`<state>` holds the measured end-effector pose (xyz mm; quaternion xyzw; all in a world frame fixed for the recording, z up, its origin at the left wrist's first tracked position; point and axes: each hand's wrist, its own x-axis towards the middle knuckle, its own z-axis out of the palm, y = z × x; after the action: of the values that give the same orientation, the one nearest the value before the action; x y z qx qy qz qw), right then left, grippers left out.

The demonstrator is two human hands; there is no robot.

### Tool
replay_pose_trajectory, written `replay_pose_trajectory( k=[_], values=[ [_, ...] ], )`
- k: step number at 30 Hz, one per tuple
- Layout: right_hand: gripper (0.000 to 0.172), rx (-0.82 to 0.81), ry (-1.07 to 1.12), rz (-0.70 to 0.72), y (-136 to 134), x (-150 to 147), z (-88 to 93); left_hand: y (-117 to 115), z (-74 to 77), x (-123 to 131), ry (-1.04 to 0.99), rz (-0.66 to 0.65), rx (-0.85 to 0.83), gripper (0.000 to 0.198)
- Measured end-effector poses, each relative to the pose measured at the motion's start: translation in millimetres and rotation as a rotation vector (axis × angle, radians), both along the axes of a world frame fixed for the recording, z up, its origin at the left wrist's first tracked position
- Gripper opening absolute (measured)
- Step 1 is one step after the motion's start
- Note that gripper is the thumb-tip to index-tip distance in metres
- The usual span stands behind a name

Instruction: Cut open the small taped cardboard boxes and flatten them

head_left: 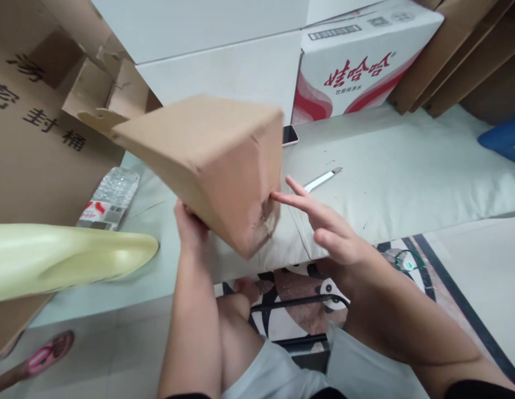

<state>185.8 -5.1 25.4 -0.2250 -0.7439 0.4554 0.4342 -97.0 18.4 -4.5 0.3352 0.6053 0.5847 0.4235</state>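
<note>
A plain brown cardboard box [232, 149] is held up, tilted, above the pale cloth-covered surface. My left hand [191, 227] grips its lower left side; the fingertips are hidden behind and under the box. My right hand [324, 221] has its fingers spread, with one fingertip at the right end face of the box, beside a torn, scuffed patch near the lower corner. Just beyond the right hand lies a white utility knife [324, 179] on the cloth, its tip pointing right. Part of a phone [289, 135] shows behind the box.
White cartons [224, 72] and a red-and-white printed carton [357, 72] stand at the back. At left are a large cardboard carton [41, 177], a clear water bottle [114, 194] and a pale yellow curved object [75, 257]. A foot in a pink sandal [50, 353] shows below.
</note>
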Motion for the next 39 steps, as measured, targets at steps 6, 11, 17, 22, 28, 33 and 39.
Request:
replay_pose_trajectory(
  k=[6,11,17,22,28,33,39],
  values=[
    [0.050,0.189,-0.055,-0.205,3,2,14.3,-14,-2.8,24,0.062,-0.548,-0.394,0.053],
    [0.035,0.172,-0.076,-0.274,11,4,-8.6,-7,-12.4,10,0.361,-0.477,-0.300,0.041],
    [0.042,0.125,-0.161,-0.144,8,-6,-11.7,-3,-13.3,19,0.568,-0.178,0.575,0.053],
    [0.044,0.044,-0.241,-0.444,27,13,-35.6,-5,-12.7,27,0.699,-0.290,0.637,0.042],
    [0.039,0.018,-0.943,-0.746,50,49,-73.1,-5,-13.0,25,0.693,-0.273,0.628,0.043],
    [0.020,0.137,-0.717,-0.788,43,64,-64.2,-5,-11.3,31,0.687,-0.258,0.592,0.045],
    [0.020,0.451,0.036,-0.858,-11,35,7.1,-2,-15.4,39,0.681,-0.221,0.607,0.049]
  ],
)
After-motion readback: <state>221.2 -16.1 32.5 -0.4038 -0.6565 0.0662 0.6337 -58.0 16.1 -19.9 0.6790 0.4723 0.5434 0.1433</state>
